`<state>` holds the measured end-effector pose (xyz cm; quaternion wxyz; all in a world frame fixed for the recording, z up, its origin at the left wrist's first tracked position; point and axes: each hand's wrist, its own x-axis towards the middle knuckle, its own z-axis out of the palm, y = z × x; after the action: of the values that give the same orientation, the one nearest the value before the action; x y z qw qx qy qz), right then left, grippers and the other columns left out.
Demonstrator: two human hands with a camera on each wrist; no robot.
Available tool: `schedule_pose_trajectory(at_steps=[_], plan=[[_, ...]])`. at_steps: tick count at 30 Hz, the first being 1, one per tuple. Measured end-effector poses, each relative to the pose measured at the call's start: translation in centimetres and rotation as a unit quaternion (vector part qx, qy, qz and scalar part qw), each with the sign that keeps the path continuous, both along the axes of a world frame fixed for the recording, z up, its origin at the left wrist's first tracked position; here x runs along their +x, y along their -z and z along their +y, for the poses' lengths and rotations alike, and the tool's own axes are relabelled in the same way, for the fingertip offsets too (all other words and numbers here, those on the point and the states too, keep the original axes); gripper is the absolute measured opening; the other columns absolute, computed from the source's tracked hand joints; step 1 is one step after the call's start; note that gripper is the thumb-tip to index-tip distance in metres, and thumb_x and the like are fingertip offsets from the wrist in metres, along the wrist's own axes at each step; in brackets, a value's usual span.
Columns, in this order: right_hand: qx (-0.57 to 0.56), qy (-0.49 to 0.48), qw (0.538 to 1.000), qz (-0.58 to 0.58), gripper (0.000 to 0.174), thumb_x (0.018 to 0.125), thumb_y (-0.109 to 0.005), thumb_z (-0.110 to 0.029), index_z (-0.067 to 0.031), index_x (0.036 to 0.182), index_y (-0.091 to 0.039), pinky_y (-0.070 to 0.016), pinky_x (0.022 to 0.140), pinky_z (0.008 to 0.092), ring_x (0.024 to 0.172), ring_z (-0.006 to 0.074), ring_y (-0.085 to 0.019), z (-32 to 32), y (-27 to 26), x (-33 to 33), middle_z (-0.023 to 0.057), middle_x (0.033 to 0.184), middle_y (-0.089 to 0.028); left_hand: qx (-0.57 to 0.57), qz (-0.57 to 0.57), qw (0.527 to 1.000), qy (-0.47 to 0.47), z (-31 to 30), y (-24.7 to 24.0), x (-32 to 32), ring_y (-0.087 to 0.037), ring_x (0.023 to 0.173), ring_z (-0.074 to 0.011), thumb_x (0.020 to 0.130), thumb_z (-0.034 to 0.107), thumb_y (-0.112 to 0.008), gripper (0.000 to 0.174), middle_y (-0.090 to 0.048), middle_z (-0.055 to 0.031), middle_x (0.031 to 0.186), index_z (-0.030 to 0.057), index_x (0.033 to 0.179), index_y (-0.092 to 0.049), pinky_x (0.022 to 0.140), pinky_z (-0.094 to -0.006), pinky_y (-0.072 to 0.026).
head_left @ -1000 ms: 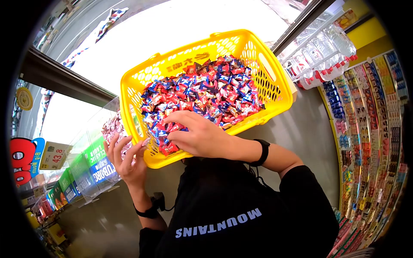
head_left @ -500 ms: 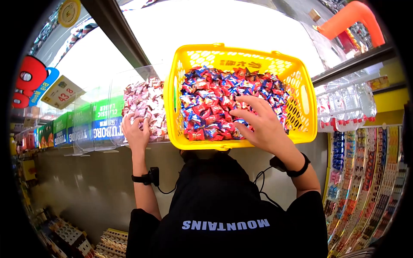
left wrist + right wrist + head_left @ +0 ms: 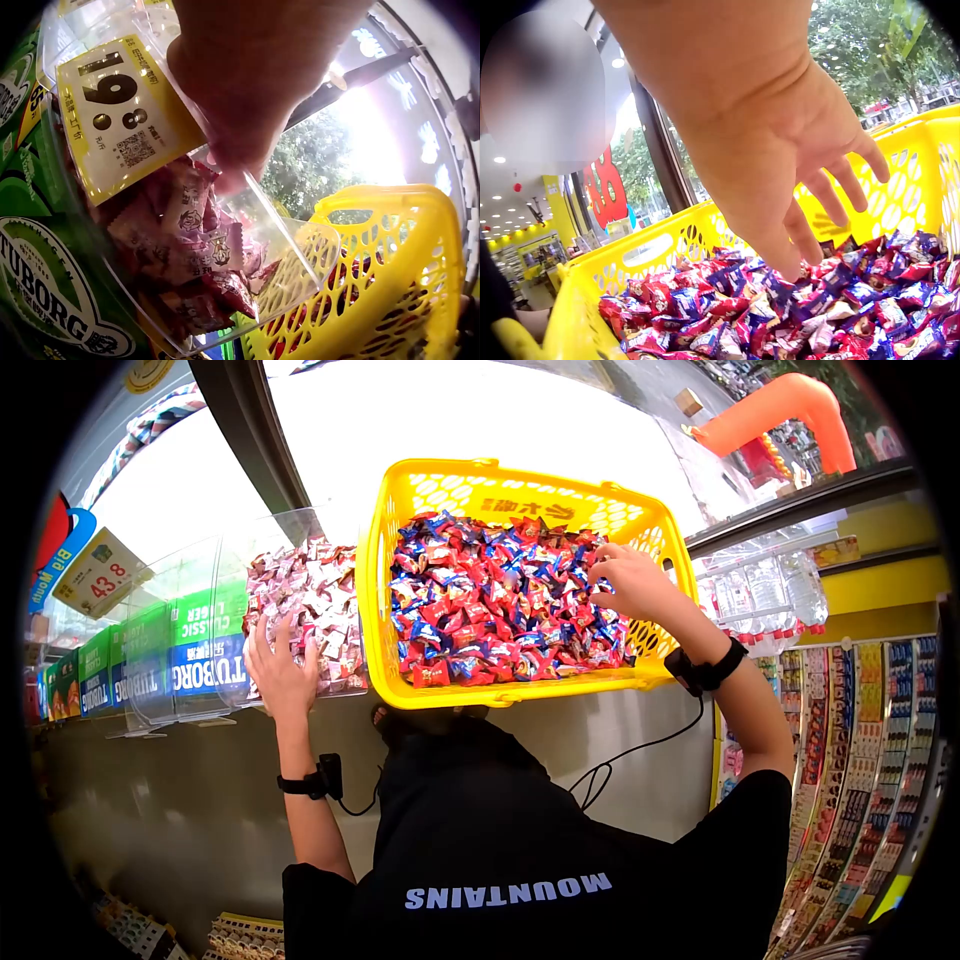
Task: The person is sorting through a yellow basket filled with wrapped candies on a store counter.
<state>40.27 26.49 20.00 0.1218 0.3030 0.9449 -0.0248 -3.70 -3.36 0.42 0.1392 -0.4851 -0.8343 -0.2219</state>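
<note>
A yellow shopping basket (image 3: 376,575) is filled with wrapped candies (image 3: 490,600) in red and blue. My right hand (image 3: 640,585) hovers over the basket's right end, fingers spread and slightly bent. In the right wrist view its fingertips (image 3: 810,251) hang close over the candies, with nothing seen in the grasp. To the basket's left, pink-wrapped candies (image 3: 335,600) fill a clear plastic bin (image 3: 300,262). My left hand (image 3: 283,675) lies at that bin's front with loose fingers; the left wrist view shows it reaching over the bin's edge, its fingertips partly hidden.
Green and blue Tuborg boxes (image 3: 210,635) line the left side, under a price card (image 3: 100,575). A yellow price tag (image 3: 120,112) is on the bin's front. Water bottles (image 3: 770,590) stand right of the basket, above racks of small packets (image 3: 860,730). A dark window frame (image 3: 250,440) rises behind.
My right hand has moved from the basket's left part to its right end. My left hand has gone from the basket's left corner to the bin of pink candies. The head view has turned.
</note>
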Motion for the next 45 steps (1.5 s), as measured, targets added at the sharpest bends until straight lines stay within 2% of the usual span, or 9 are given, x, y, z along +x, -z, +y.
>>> schedule_pose_trajectory(at_steps=[4,7,12,19,21,29,37,41,45], plan=[[-0.023,0.027,0.984,-0.174,0.033,0.086,-0.083,-0.047,-0.0202,0.105,-0.083,-0.0553,0.099,0.0518,0.124,0.0341,-0.063,0.9,2.0,-0.9,0.0095,0.125,-0.067,0.001,-0.026,1.0,-0.005,-0.2,-0.3,0.1,-0.045,0.147,-0.0381,0.089,0.032,-0.08,0.062,-0.051,-0.0155,0.155,0.0125,0.144,-0.061,0.124,-0.0565,-0.033],[-0.06,0.051,0.985,-0.151,0.037,0.084,-0.082,-0.051,-0.0222,0.106,-0.084,-0.0548,0.099,0.055,0.127,0.0355,-0.06,0.9,3.2,-1.7,0.01,0.128,-0.064,0.004,-0.029,1.0,-0.006,-0.2,-0.1,0.0,-0.045,0.146,-0.0381,0.088,0.032,-0.081,0.059,-0.052,-0.0157,0.154,0.0123,0.14,-0.062,0.124,-0.0565,-0.0335],[-0.039,0.039,0.976,-0.213,0.034,0.082,-0.08,-0.041,-0.0182,0.108,-0.084,-0.0507,0.105,0.0598,0.136,0.0357,-0.053,0.1,4.5,-3.4,0.0137,0.131,-0.061,0.009,-0.031,0.999,-0.006,-0.1,-0.4,0.1,-0.047,0.145,-0.0381,0.086,0.03,-0.082,0.051,-0.054,-0.0159,0.152,0.0147,0.132,-0.067,0.123,-0.0564,-0.0344],[-0.003,0.037,0.987,-0.157,0.028,0.086,-0.079,-0.038,-0.0136,0.099,-0.083,-0.0546,0.1,0.0572,0.128,0.0343,-0.059,0.8,4.2,-2.2,0.0115,0.125,-0.064,0.019,-0.042,0.999,0.009,-0.2,-0.6,0.1,-0.048,0.144,-0.039,0.086,0.028,-0.083,0.047,-0.055,-0.0161,0.15,0.0153,0.128,-0.069,0.122,-0.0565,-0.0346],[-0.037,0.022,0.995,-0.085,0.028,0.089,-0.076,-0.036,-0.0094,0.096,-0.082,-0.0554,0.102,0.0486,0.119,0.0381,-0.064,2.0,2.4,-1.9,0.0153,0.123,-0.067,0.031,-0.047,0.998,0.023,-0.3,-1.0,0.2,-0.048,0.143,-0.0392,0.086,0.027,-0.083,0.045,-0.055,-0.0163,0.149,0.0141,0.127,-0.069,0.122,-0.0562,-0.0345],[0.039,-0.032,0.951,0.307,0.015,0.089,-0.08,-0.014,-0.0072,0.098,-0.07,-0.0497,0.111,0.0489,0.131,0.0403,-0.061,-9.7,-4.6,-3.5,0.0191,0.141,-0.062,0.147,-0.123,0.97,0.15,-0.3,-9.2,5.3,-0.052,0.14,-0.0398,0.087,0.01,-0.077,0.037,-0.059,-0.0183,0.147,0.0065,0.123,-0.073,0.12,-0.0544,-0.0374],[0.025,-0.171,0.886,0.43,0.032,0.085,-0.085,-0.019,-0.0134,0.114,-0.074,-0.0469,0.116,0.0566,0.14,0.0372,-0.058,-16.4,-1.3,-8.2,0.014,0.147,-0.062,0.063,-0.181,0.895,0.402,1.9,-18.0,11.5,-0.046,0.148,-0.042,0.082,0.024,-0.085,0.041,-0.057,-0.0182,0.151,0.012,0.12,-0.078,0.124,-0.0597,-0.0333],[0.044,-0.145,0.867,0.476,0.028,0.089,-0.08,-0.023,-0.0149,0.115,-0.076,-0.0475,0.114,0.0558,0.138,0.0358,-0.058,-17.5,0.2,-8.6,0.0135,0.145,-0.063,0.067,-0.117,0.897,0.422,2.9,-16.7,13.7,-0.052,0.143,-0.0353,0.082,0.028,-0.089,0.028,-0.067,-0.0037,0.141,0.016,0.106,-0.079,0.123,-0.0616,-0.037],[0.029,-0.091,0.857,0.506,0.028,0.088,-0.082,-0.024,-0.0155,0.114,-0.077,-0.0481,0.113,0.0542,0.137,0.0356,-0.059,-18.0,1.6,-7.8,0.0123,0.142,-0.063,0.053,-0.054,0.907,0.414,2.8,-16.5,14.4,-0.055,0.14,-0.0326,0.085,0.026,-0.085,0.02,-0.069,0.0012,0.136,0.0205,0.104,-0.079,0.123,-0.0619,-0.0373]])
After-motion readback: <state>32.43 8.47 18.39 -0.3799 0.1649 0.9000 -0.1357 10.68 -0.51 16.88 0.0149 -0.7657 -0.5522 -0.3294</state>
